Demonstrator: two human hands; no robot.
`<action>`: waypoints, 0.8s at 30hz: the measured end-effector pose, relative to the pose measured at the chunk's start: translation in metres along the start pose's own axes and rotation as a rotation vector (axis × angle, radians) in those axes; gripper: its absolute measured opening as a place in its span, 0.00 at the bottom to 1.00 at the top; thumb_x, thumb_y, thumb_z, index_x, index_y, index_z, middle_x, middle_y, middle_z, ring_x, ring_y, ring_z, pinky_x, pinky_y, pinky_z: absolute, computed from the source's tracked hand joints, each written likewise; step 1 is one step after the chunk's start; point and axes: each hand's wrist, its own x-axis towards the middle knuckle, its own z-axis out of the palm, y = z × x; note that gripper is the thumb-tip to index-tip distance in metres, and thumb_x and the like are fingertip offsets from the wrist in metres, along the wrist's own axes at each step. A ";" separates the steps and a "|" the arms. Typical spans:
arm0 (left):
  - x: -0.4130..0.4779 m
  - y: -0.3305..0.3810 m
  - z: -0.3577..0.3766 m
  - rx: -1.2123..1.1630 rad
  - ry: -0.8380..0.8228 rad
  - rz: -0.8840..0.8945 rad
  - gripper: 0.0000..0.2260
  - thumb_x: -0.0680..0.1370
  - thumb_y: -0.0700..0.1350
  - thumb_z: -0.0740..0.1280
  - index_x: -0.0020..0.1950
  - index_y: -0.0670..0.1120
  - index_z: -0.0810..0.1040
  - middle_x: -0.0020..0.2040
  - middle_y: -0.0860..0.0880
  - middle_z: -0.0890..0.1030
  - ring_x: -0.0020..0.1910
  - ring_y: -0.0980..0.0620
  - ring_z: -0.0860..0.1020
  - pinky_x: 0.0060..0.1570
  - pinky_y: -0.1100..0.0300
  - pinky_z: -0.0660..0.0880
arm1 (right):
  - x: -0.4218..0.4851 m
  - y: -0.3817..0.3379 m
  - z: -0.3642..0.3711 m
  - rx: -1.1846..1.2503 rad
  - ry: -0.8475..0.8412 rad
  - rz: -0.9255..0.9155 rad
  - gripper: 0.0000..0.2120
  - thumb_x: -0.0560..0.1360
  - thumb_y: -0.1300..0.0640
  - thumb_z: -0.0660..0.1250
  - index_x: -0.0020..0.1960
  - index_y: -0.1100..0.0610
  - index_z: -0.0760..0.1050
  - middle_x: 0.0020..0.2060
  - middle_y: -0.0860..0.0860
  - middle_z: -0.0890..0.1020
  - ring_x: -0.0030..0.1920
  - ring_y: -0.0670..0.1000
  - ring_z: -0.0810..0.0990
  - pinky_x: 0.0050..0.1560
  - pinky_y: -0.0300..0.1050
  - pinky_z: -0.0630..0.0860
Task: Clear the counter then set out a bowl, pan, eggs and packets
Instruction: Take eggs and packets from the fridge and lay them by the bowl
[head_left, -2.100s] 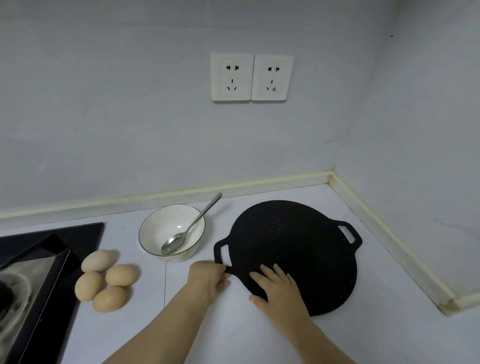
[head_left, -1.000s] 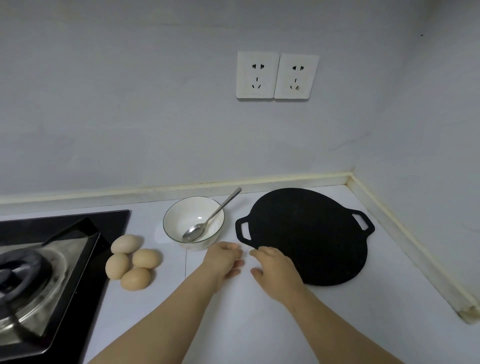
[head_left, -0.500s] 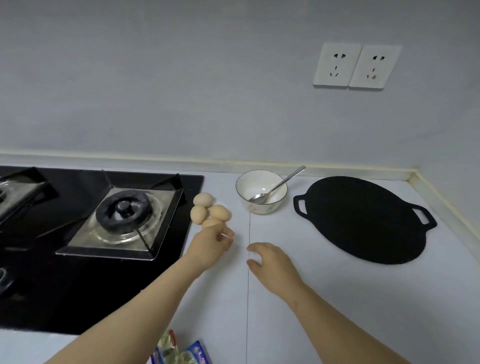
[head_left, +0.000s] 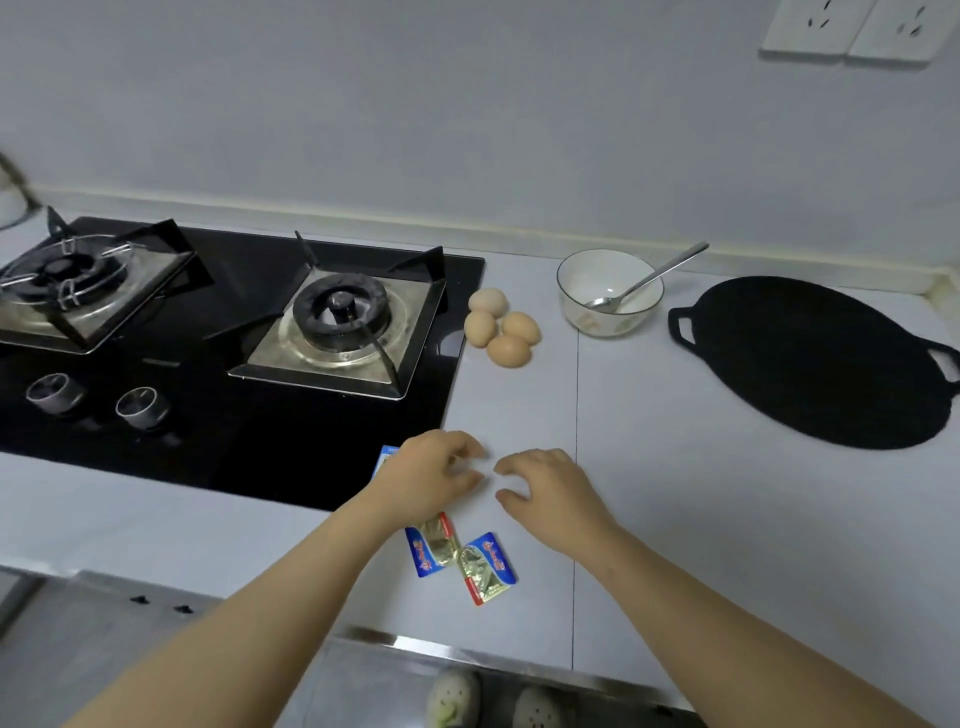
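Two packets (head_left: 460, 564) lie flat and touching near the table's (head_left: 727, 519) front edge, long sides running roughly near to far. A blue corner that may be a third peeks out beside the left hand (head_left: 431, 478). That hand hangs curled over them; I cannot tell whether it grips anything. The right hand (head_left: 550, 491) sits just beside it, fingers loosely bent, holding nothing. Four eggs (head_left: 501, 330) cluster beside the hob (head_left: 223, 441). One bowl (head_left: 610, 306) holds one spoon (head_left: 644, 280), its handle pointing far-right. One pan (head_left: 810, 364) sits far right, handles left and right.
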 end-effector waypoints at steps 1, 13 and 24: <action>-0.003 -0.005 0.001 0.061 -0.024 0.028 0.17 0.75 0.52 0.67 0.63 0.52 0.75 0.61 0.51 0.75 0.62 0.53 0.72 0.60 0.64 0.66 | -0.003 -0.001 0.002 0.002 -0.008 0.002 0.17 0.76 0.51 0.63 0.65 0.51 0.73 0.58 0.48 0.78 0.63 0.51 0.71 0.63 0.42 0.67; -0.027 -0.015 -0.004 0.398 -0.322 0.074 0.34 0.64 0.53 0.76 0.67 0.55 0.66 0.58 0.52 0.61 0.61 0.51 0.62 0.57 0.63 0.63 | -0.013 -0.013 0.004 -0.033 -0.305 -0.022 0.11 0.68 0.46 0.73 0.44 0.48 0.74 0.33 0.40 0.70 0.46 0.45 0.68 0.49 0.40 0.64; 0.012 -0.002 0.002 0.291 -0.095 0.014 0.27 0.70 0.54 0.71 0.66 0.49 0.69 0.59 0.49 0.73 0.60 0.48 0.70 0.57 0.57 0.71 | 0.003 0.011 -0.012 0.386 -0.062 0.240 0.07 0.74 0.61 0.68 0.39 0.54 0.72 0.31 0.45 0.73 0.31 0.42 0.71 0.30 0.28 0.66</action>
